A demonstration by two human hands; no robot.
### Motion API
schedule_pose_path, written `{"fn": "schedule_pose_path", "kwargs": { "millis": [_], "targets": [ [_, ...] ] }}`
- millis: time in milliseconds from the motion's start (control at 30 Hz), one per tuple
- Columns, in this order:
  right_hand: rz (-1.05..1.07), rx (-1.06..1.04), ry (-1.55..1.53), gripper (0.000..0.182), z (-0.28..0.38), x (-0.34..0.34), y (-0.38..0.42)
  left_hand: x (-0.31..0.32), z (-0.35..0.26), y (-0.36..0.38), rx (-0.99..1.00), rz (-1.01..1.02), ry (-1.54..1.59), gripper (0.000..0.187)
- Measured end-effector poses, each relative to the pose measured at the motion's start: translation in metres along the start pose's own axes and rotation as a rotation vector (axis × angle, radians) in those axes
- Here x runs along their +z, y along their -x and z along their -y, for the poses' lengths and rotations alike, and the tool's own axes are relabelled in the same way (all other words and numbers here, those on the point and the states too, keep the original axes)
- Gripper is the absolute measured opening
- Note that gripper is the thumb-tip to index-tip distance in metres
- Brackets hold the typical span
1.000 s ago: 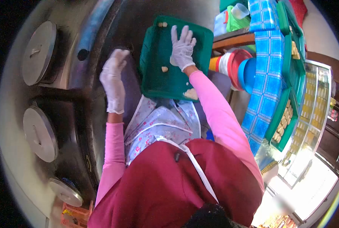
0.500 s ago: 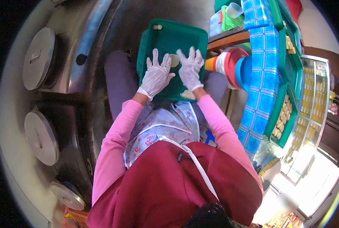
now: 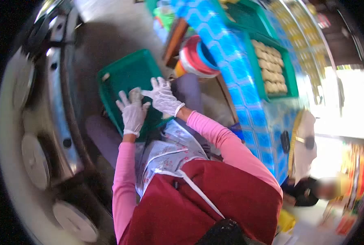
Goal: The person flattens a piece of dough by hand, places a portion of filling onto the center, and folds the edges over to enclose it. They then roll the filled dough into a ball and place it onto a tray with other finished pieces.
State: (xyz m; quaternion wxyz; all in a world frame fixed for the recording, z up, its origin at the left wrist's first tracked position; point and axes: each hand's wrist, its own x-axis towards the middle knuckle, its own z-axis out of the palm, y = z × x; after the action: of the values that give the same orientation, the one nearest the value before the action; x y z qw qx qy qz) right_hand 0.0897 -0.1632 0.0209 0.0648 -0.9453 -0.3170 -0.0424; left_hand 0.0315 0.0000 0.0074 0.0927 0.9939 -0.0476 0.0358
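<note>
My left hand (image 3: 133, 114), in a thin white glove, lies over the green tray (image 3: 127, 67) on my lap, its fingers spread. Close beside it my right hand (image 3: 164, 98), gloved alike, reaches across the tray's right side with fingers stretched out. A pale patch, probably dough, shows at the left fingertips, but blur hides its shape. One small dough piece (image 3: 105, 76) sits in the tray's far left corner. Another bit of pale dough (image 3: 166, 116) is partly hidden below my right wrist.
To the right runs a table with a blue checked cloth (image 3: 241, 90), bearing a green tray (image 3: 291, 77) of dough pieces in rows. Red and blue basins (image 3: 194, 55) stand beneath it. Lidded metal pots (image 3: 35, 161) line the left. Another person (image 3: 306, 192) is at lower right.
The view has turned, so the tray and hands appear lower and further left, tilted. My hands have come closer together, and the round dough disc between them no longer shows clearly.
</note>
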Motion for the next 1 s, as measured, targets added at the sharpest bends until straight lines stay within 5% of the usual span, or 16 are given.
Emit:
{"fn": "schedule_pose_path", "kwargs": {
  "millis": [100,167,233,300,367,400,433,467,500,533,600,700,733,833,967,1000],
  "targets": [
    [-0.061,-0.043,0.007,0.026,-0.025,-0.084,-0.011,0.031,0.001,-0.006,0.025,0.049,-0.041,0.071],
    [-0.445,-0.045,-0.063,0.017,-0.082,-0.114,-0.025,0.031,0.000,-0.003,0.033,0.073,-0.036,0.071],
    [-0.712,0.064,0.300,0.017,-0.130,-0.173,-0.023,0.027,0.000,-0.001,0.045,0.066,-0.036,0.070],
    [-1.058,0.057,-0.040,0.012,-0.187,-0.226,-0.036,0.030,0.003,0.009,0.012,0.013,-0.008,0.069],
    [-1.077,0.130,0.210,0.020,-0.261,-0.253,-0.051,0.031,0.006,-0.002,-0.022,-0.079,0.021,0.068],
    [-0.967,0.325,-0.299,0.022,-0.293,-0.256,-0.054,0.024,0.005,-0.003,-0.032,-0.329,0.018,0.051],
    [-0.806,0.503,-0.799,0.026,-0.326,-0.260,-0.062,0.021,0.008,-0.005,-0.126,-0.221,-0.026,0.044],
    [-0.543,0.866,-0.717,0.017,-0.367,-0.272,-0.091,0.022,0.012,-0.004,-0.223,-0.106,-0.068,0.037],
    [-0.304,0.936,-0.612,0.023,-0.400,-0.269,-0.101,0.025,0.018,-0.002,-0.325,0.008,-0.109,0.030],
    [-0.327,0.840,-0.662,0.022,-0.374,-0.272,-0.104,0.042,0.026,0.001,-0.261,-0.142,-0.240,0.019],
    [-0.217,0.702,-0.801,0.022,-0.355,-0.265,-0.110,0.039,0.025,-0.001,-0.261,-0.106,-0.251,0.021],
    [0.052,0.409,-0.465,0.025,-0.410,-0.235,-0.113,0.045,0.021,0.000,-0.276,-0.059,-0.209,0.023],
    [0.100,0.556,-0.274,0.028,-0.369,-0.253,-0.111,0.048,0.019,0.001,-0.287,-0.060,-0.183,0.022],
    [0.102,0.479,-0.546,0.034,-0.376,-0.252,-0.101,0.052,0.020,-0.009,-0.366,-0.185,0.031,0.022],
    [0.056,0.428,-0.212,0.041,-0.363,-0.250,-0.099,0.061,0.028,-0.019,-0.531,-0.261,0.338,0.023],
    [0.011,0.485,-0.364,0.044,-0.362,-0.249,-0.095,0.069,0.032,-0.022,-0.551,-0.242,0.352,0.023]
  ]
}}
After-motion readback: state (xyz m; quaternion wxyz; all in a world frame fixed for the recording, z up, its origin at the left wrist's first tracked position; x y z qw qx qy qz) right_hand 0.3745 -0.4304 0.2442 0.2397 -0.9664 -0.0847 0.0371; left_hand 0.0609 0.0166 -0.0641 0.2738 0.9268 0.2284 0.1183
